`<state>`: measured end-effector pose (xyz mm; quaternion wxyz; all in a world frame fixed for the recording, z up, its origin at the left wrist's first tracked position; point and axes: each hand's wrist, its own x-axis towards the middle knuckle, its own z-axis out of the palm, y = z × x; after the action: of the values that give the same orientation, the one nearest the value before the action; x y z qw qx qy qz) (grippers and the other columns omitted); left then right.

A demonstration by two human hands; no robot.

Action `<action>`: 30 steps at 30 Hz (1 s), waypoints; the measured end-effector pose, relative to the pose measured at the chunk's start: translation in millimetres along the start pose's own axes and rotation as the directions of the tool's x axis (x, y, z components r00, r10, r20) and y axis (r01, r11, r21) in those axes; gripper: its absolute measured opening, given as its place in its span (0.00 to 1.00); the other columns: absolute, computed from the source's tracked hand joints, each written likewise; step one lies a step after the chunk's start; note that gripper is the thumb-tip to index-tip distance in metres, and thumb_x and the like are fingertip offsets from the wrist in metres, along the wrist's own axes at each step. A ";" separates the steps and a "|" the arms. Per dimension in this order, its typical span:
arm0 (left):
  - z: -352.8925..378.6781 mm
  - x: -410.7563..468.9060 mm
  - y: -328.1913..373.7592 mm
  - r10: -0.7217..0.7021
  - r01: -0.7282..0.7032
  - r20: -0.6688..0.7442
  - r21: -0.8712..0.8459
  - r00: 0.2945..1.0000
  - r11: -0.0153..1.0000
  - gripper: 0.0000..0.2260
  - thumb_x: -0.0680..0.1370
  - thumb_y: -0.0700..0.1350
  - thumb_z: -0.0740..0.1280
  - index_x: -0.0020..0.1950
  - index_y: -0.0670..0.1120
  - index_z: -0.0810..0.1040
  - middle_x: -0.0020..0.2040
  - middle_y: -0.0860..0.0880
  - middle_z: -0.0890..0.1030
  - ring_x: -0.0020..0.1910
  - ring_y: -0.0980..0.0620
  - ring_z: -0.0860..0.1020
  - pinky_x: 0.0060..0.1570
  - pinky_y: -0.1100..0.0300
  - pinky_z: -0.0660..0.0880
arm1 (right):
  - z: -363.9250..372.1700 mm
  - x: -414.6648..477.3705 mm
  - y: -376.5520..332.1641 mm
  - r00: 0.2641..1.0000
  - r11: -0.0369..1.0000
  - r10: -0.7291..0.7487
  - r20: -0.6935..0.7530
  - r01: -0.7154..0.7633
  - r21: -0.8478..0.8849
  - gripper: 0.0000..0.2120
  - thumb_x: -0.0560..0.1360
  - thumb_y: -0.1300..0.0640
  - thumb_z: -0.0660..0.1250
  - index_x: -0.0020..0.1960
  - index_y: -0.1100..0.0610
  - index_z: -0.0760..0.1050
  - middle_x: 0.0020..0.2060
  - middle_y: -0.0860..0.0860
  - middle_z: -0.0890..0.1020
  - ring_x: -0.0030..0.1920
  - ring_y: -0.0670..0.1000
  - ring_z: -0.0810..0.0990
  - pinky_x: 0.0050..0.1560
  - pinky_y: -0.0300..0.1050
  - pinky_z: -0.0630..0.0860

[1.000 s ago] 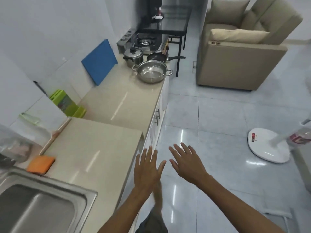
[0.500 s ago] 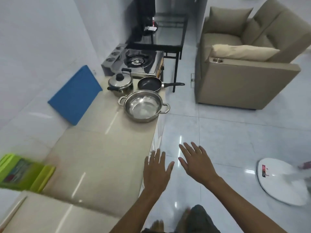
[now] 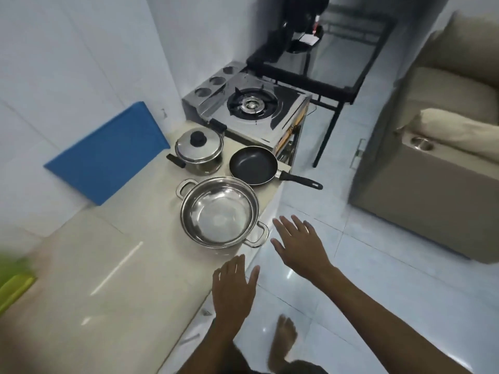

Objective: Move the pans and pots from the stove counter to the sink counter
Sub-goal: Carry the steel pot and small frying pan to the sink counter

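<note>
A wide steel pot (image 3: 219, 211) with two loop handles stands empty on the beige counter (image 3: 129, 255), near its front edge. Behind it sit a lidded steel pot (image 3: 198, 150) with a black knob and a black frying pan (image 3: 253, 165), its handle sticking out past the counter edge. My right hand (image 3: 298, 244) hovers open just right of the wide pot's near handle, not touching it. My left hand (image 3: 233, 287) is open, fingers spread, over the counter's front edge below the pot. Both hands hold nothing.
A single-burner gas stove (image 3: 248, 109) stands at the counter's far end, with a black glass table (image 3: 324, 66) beyond it. A blue board (image 3: 108, 157) leans on the wall. A beige armchair (image 3: 437, 147) is to the right across the tiled floor (image 3: 351, 265). A green item (image 3: 13, 287) blurs at far left.
The view has advanced along the counter toward the stove, so the pots are much closer. Both open hands now reach up beside the wide pot. The sink has left the view.
</note>
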<state>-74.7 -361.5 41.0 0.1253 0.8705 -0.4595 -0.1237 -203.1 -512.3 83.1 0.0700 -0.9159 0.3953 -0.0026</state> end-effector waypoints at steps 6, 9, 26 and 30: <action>22.5 46.6 48.5 -0.320 0.377 0.228 -0.282 0.920 0.882 0.25 0.83 0.62 0.57 0.72 0.48 0.75 0.69 0.47 0.80 0.68 0.45 0.77 0.70 0.48 0.68 | -5.0 104.4 73.2 0.996 0.996 -0.067 0.055 0.070 -0.049 0.27 0.84 0.44 0.56 0.78 0.57 0.66 0.75 0.57 0.73 0.75 0.61 0.70 0.72 0.60 0.68; 38.0 77.8 58.6 -0.479 0.700 0.510 -0.546 0.714 0.461 0.26 0.83 0.64 0.55 0.70 0.46 0.74 0.68 0.44 0.81 0.66 0.41 0.78 0.70 0.46 0.71 | 3.0 155.1 103.6 0.998 0.999 -0.038 0.049 0.040 -0.031 0.25 0.83 0.45 0.59 0.75 0.59 0.71 0.70 0.59 0.78 0.68 0.62 0.77 0.64 0.59 0.74; 65.7 152.2 72.9 -0.473 0.541 0.822 -0.567 0.318 -0.621 0.16 0.83 0.57 0.63 0.51 0.45 0.81 0.38 0.48 0.90 0.51 0.42 0.84 0.60 0.45 0.78 | 79.2 281.1 186.8 0.866 0.938 0.069 0.495 -0.226 0.264 0.21 0.83 0.46 0.60 0.67 0.60 0.70 0.56 0.63 0.82 0.56 0.67 0.81 0.58 0.64 0.78; 65.6 164.0 83.2 -0.537 0.446 0.802 -0.594 0.263 -0.670 0.14 0.84 0.52 0.64 0.46 0.43 0.81 0.36 0.46 0.89 0.47 0.42 0.84 0.61 0.43 0.76 | 84.6 295.9 192.2 0.820 0.844 0.019 0.572 -0.321 0.431 0.21 0.84 0.44 0.57 0.64 0.60 0.73 0.49 0.60 0.86 0.47 0.62 0.85 0.55 0.63 0.81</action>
<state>-70.7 -550.2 -9.3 0.5861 0.5497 0.4305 -0.4112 -133.7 -846.3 -40.6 0.4188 -0.7852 0.4267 0.1612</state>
